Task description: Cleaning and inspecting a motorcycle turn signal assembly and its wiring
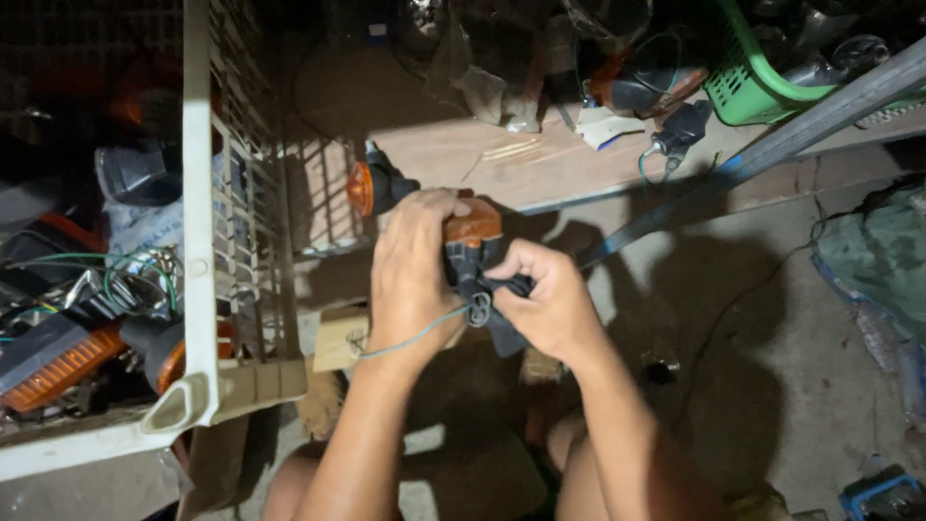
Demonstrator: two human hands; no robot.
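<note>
Left hand (413,253) wraps lamp (473,224), frame centre. Right hand (542,294) pinches its black stem, wire (424,333) trailing toward 8 o'clock. Lamp probably light, lens brittle; grip stem. Crate (198,193) at 9 o'clock.

Orange lens, black body on the lamp (473,236) under the left hand (410,275); grey wire (415,338) trailing beneath it. Left of that hand, a cream-white grid crate (198,241). Far up right of the right hand (545,299), a bright green basket (748,82).
</note>
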